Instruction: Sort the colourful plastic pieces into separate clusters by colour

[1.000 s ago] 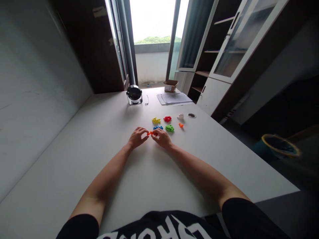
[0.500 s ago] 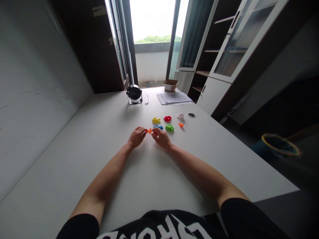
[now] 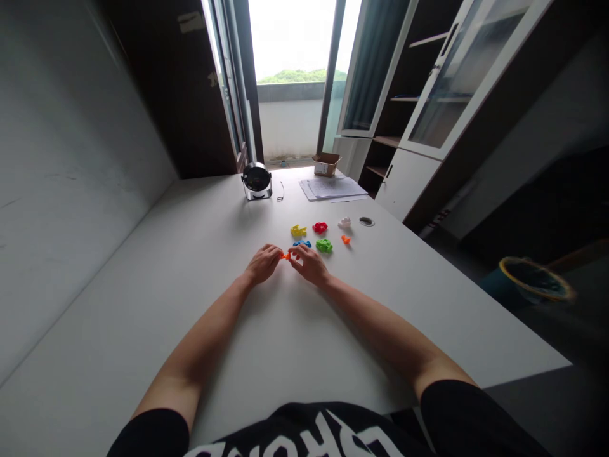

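A small orange plastic piece (image 3: 286,256) is held low over the white table, between my two hands. My left hand (image 3: 264,264) pinches its left end with thumb and fingers. From the other side, the thumb and fingers of my right hand (image 3: 310,265) close on its right end. The fingertips hide part of the piece, so its full shape is unclear. Just beyond my right fingers lies a blue plastic piece (image 3: 302,244). A green one (image 3: 324,245) sits to its right, with a yellow one (image 3: 298,231) and a red one (image 3: 320,227) farther back.
A white piece (image 3: 344,223) and a second orange piece (image 3: 346,240) lie to the right, near a round table hole (image 3: 366,221). Toward the back stand a round black device (image 3: 257,179), papers (image 3: 333,187) and an open cardboard box (image 3: 326,165). A bin (image 3: 535,279) is beyond the right edge.
The orange piece has turned and dropped slightly toward me. My right fingertips, slightly apart from it before, now meet it. The other coloured pieces stay where they were.
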`<state>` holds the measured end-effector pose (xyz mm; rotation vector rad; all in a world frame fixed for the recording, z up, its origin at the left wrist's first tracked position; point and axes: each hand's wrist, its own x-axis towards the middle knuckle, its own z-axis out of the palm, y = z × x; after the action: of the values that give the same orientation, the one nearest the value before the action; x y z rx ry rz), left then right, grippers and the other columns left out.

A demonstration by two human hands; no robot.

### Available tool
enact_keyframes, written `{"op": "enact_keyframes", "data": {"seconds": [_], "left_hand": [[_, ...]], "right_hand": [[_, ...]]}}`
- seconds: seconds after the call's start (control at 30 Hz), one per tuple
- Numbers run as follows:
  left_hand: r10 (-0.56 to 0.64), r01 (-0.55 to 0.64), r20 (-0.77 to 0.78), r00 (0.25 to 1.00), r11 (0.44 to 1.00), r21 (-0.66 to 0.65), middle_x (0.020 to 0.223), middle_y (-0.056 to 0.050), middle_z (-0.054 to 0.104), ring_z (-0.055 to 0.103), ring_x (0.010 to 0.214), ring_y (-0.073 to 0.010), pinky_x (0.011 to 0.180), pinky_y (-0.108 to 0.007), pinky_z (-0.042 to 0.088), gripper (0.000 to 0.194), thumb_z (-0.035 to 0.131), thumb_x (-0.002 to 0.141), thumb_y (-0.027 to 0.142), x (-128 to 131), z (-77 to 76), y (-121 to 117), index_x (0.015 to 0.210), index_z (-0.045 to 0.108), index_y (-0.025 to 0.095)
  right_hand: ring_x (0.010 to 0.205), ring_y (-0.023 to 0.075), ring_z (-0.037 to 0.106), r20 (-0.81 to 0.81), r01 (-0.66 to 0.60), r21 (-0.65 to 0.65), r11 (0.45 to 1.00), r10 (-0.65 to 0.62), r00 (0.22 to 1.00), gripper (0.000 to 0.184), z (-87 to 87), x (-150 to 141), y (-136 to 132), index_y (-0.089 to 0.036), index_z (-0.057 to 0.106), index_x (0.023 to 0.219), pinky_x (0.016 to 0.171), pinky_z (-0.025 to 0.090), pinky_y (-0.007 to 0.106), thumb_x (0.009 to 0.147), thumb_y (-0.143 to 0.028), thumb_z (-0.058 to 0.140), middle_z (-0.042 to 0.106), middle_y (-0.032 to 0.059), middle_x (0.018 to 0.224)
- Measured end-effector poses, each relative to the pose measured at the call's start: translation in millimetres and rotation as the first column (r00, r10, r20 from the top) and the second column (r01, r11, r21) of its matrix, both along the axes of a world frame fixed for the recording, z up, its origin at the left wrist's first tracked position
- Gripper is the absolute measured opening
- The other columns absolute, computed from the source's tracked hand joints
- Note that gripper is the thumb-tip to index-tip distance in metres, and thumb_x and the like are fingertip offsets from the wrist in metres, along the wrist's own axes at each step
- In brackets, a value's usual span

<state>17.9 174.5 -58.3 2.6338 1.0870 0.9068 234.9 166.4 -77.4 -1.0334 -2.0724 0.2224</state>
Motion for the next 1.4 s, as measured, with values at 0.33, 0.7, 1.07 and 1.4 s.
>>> {"op": "enact_keyframes", "data": {"seconds": [0.33, 0.7, 1.07, 1.4], "left_hand": [[0.006, -0.006, -0.014, 1.000, 1.000, 0.006, 0.105, -0.007, 0.069, 0.058, 0.107, -0.0243, 0.095, -0.044, 0.051, 0.020, 0.048, 0.099, 0.033, 0.0, 0.0, 0.5, 0.104, 0.066, 0.024], [0.040, -0.038, -0.028, 0.999, 0.997, 0.067, 0.107, -0.006, 0.068, 0.059, 0.105, -0.0229, 0.094, -0.041, 0.050, 0.015, 0.055, 0.096, 0.030, -0.2, -1.9, 2.0, 0.104, 0.066, 0.023], [0.066, -0.065, -0.014, 0.998, 0.995, 0.074, 0.106, -0.006, 0.069, 0.059, 0.104, -0.0224, 0.093, -0.041, 0.050, 0.021, 0.050, 0.100, 0.035, -0.1, -1.4, 1.9, 0.104, 0.067, 0.025], [0.065, -0.063, -0.022, 0.998, 0.996, 0.062, 0.106, -0.007, 0.068, 0.059, 0.104, -0.0227, 0.093, -0.041, 0.050, 0.024, 0.046, 0.101, 0.036, -0.6, 0.4, 1.3, 0.103, 0.066, 0.023]], "right_hand": [[0.084, 0.0192, 0.057, 0.032, 0.037, 0.003, 0.999, -0.037, 0.999, 0.011, 6.0, -1.9, -3.3, -0.022, 0.064, 0.100, 0.079, 0.044, 0.032, 0.091, -0.027, 0.061, 0.063, 0.0051, 0.094], [0.083, 0.0183, 0.056, 0.019, 0.054, 0.002, 0.999, -0.054, 0.998, 0.006, 6.0, -2.4, -4.0, -0.021, 0.064, 0.090, 0.080, 0.042, 0.032, 0.090, -0.027, 0.063, 0.063, 0.0041, 0.093], [0.085, 0.0199, 0.057, -0.039, 0.056, -0.015, 0.998, -0.056, 0.998, 0.016, 7.3, 0.2, -3.1, -0.022, 0.061, 0.098, 0.079, 0.042, 0.032, 0.099, -0.025, 0.046, 0.064, 0.0051, 0.091], [0.094, 0.0230, 0.059, 0.039, 0.022, 0.015, 1.000, -0.023, 0.999, 0.036, 3.2, -1.3, -1.0, -0.027, 0.058, 0.127, 0.088, 0.046, 0.037, 0.092, -0.019, 0.057, 0.063, 0.0067, 0.103]]}}
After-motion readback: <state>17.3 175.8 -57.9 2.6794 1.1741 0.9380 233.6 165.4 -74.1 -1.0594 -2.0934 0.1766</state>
